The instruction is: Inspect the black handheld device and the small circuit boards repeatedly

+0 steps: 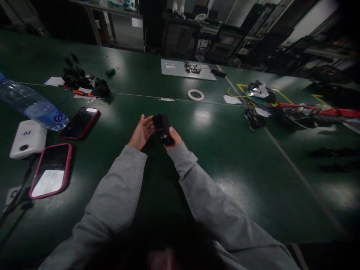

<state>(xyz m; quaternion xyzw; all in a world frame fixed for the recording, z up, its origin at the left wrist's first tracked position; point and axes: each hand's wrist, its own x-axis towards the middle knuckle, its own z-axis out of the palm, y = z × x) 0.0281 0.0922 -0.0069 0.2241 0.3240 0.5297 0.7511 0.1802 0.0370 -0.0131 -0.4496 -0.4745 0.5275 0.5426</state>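
A small black box is held up over the green table in the middle of the view. My right hand grips it from the right, its thumb along the side; the other fingers are mostly hidden behind the box. My left hand is just left of the box, palm turned towards it, with its fingers apart. Its fingertips come close to the box's left edge; whether they touch it I cannot tell.
On the left are two phones, a white device, a water bottle and black cables. Further back are a tape roll and a grey board. Wires and a red bundle lie right.
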